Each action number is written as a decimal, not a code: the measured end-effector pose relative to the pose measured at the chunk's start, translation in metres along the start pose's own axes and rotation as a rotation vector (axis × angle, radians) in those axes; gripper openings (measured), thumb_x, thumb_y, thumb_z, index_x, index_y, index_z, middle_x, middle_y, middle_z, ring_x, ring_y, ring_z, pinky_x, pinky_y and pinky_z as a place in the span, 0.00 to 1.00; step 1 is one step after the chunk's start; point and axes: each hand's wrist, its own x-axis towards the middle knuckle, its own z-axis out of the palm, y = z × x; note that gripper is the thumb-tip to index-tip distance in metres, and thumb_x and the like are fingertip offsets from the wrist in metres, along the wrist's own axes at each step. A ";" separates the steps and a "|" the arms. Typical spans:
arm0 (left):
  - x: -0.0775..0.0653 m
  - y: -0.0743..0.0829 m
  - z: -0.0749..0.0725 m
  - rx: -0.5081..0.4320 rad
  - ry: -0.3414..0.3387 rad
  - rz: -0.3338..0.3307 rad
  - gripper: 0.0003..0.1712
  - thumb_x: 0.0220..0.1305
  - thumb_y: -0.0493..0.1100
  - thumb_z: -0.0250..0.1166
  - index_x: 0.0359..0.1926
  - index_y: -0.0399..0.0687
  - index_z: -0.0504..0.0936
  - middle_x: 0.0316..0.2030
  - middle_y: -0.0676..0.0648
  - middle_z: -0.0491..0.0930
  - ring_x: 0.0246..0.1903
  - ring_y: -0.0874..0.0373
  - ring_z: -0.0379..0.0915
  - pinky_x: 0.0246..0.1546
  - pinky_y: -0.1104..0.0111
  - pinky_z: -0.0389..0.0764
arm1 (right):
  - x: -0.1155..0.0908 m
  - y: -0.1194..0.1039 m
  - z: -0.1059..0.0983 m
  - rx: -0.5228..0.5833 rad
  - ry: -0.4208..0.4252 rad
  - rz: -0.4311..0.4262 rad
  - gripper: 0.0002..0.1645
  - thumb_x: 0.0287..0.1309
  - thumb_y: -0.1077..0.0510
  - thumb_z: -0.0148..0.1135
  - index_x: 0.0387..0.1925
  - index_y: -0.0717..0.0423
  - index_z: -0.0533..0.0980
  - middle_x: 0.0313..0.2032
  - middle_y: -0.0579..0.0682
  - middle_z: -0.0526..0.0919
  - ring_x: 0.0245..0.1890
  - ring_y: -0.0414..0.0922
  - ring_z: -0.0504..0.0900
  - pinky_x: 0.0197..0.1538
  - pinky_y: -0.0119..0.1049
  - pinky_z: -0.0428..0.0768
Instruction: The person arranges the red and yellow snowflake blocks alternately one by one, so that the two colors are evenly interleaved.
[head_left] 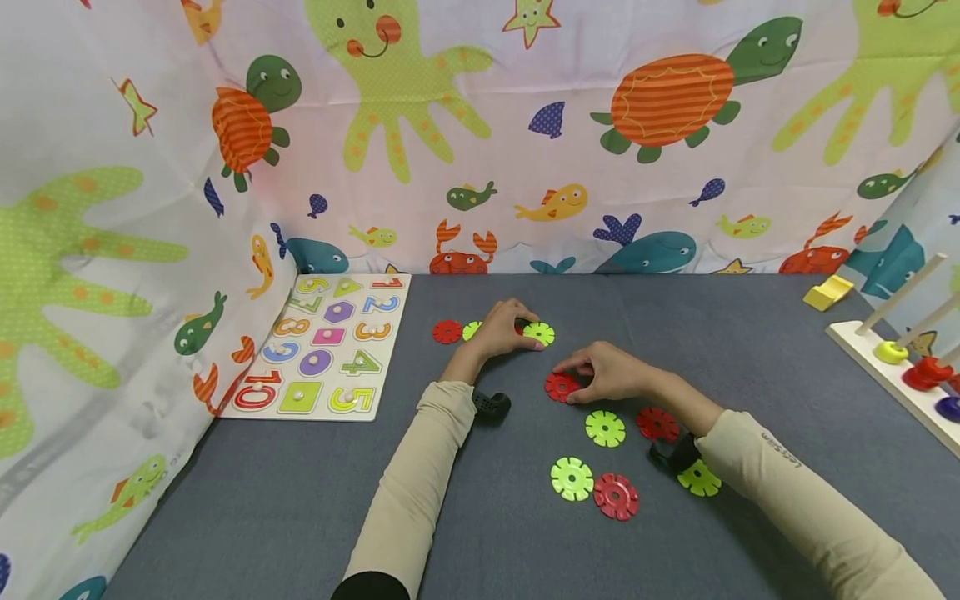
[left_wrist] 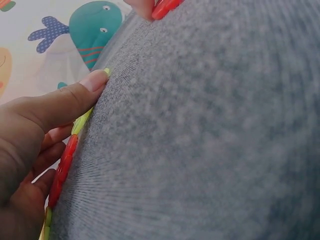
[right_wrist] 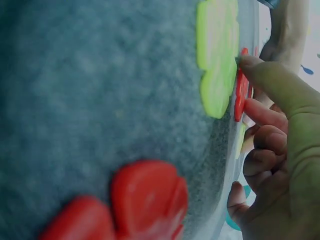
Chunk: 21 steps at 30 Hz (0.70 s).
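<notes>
My left hand (head_left: 501,332) holds a green notched plastic disc (head_left: 538,334) between thumb and fingers, flat on the grey table. This disc ends a row with a red notched disc (head_left: 447,332) and another green one (head_left: 471,330); a further red disc is mostly covered by the left hand. My right hand (head_left: 617,372) pinches a red notched disc (head_left: 561,386) by its edges, just nearer than the row's right end. In the right wrist view, thumb and index finger sit on that red disc (right_wrist: 241,95), its other fingers curled loosely.
Loose green (head_left: 605,428) and red (head_left: 657,424) discs lie near the right forearm, with another green (head_left: 572,479) and red disc (head_left: 617,497) closer. A number puzzle board (head_left: 315,350) lies left. At right stand a peg board (head_left: 892,379) and a yellow block (head_left: 828,292). Printed cloth borders the table.
</notes>
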 end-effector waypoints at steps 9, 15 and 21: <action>0.000 0.000 0.001 -0.009 0.002 -0.002 0.28 0.47 0.51 0.72 0.51 0.49 0.80 0.51 0.46 0.72 0.54 0.53 0.63 0.57 0.61 0.65 | -0.002 -0.003 0.001 -0.164 0.056 -0.044 0.25 0.46 0.52 0.68 0.49 0.54 0.79 0.29 0.44 0.76 0.18 0.32 0.53 0.24 0.25 0.54; 0.001 0.000 0.001 -0.001 0.009 0.017 0.28 0.47 0.51 0.72 0.51 0.48 0.81 0.51 0.46 0.73 0.53 0.52 0.63 0.57 0.61 0.65 | -0.004 -0.001 0.000 -0.170 0.086 -0.007 0.26 0.46 0.52 0.69 0.49 0.54 0.79 0.30 0.45 0.78 0.19 0.33 0.57 0.25 0.26 0.57; 0.000 0.000 0.001 -0.011 0.005 0.010 0.27 0.48 0.50 0.72 0.51 0.49 0.80 0.52 0.46 0.72 0.54 0.52 0.63 0.56 0.60 0.65 | -0.005 -0.001 -0.003 -0.191 0.091 0.022 0.26 0.45 0.49 0.69 0.48 0.53 0.79 0.33 0.43 0.80 0.22 0.35 0.63 0.27 0.27 0.61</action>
